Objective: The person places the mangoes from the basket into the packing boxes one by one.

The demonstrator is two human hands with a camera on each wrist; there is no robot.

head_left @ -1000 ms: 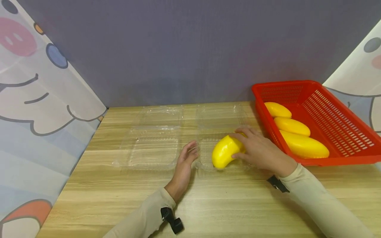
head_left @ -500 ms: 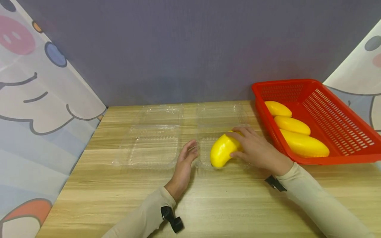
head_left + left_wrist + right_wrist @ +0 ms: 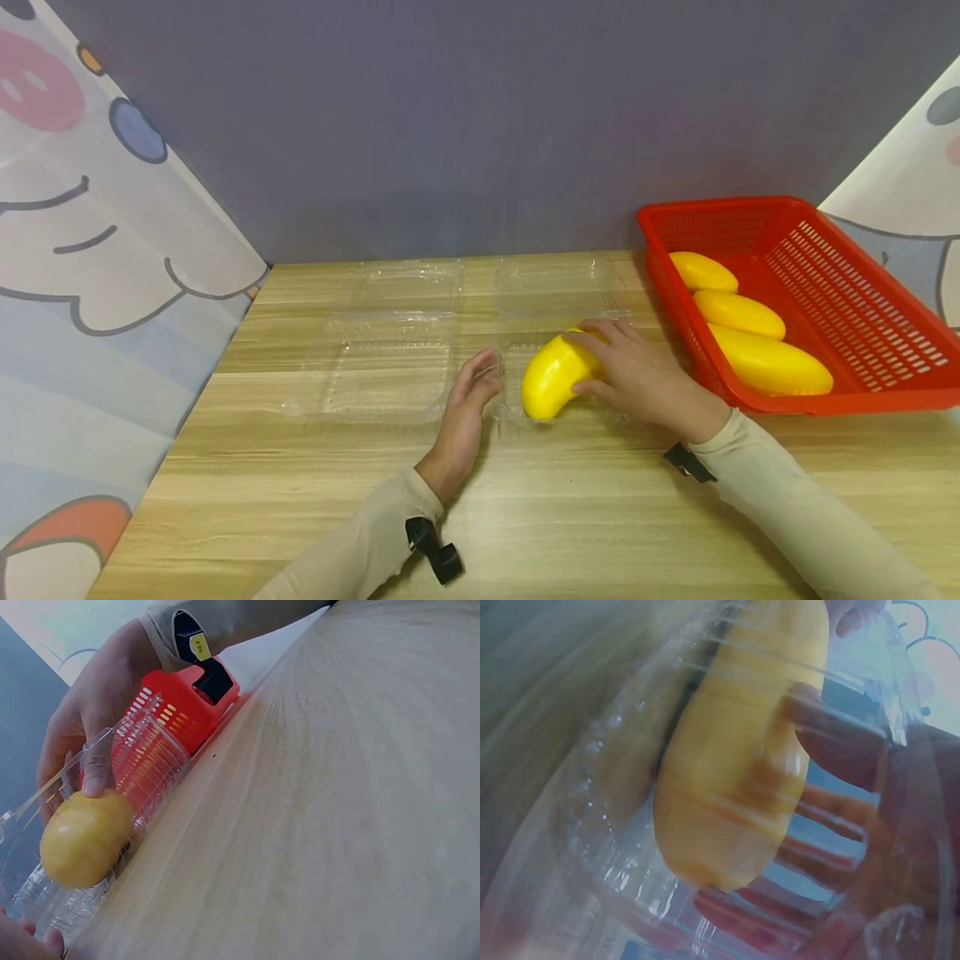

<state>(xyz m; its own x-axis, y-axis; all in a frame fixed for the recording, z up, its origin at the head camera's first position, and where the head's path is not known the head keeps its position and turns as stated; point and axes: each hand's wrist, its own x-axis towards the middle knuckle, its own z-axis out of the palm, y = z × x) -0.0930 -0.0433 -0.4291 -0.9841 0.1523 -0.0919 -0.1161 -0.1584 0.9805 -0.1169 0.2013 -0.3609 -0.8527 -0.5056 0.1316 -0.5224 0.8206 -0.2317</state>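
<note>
My right hand grips a yellow mango, thumb on the near side and fingers over the far side. The mango is tilted, its free end low over the front compartment of the right clear plastic clamshell box. In the right wrist view, the mango shows through the box's clear wall. Loosely bent, my left hand rests with its fingertips right at that box's left rim. The left wrist view shows the right thumb pressed on the mango, with left fingertips low in the corner.
A second clear clamshell box lies with its lid folded back, left of the first. On the right stands a red perforated basket with several yellow mangoes along its left side. A grey panel rises behind the wooden table.
My right hand has moved slightly left with the mango, bringing it further over the right box. The left hand has stayed at the box's rim.
</note>
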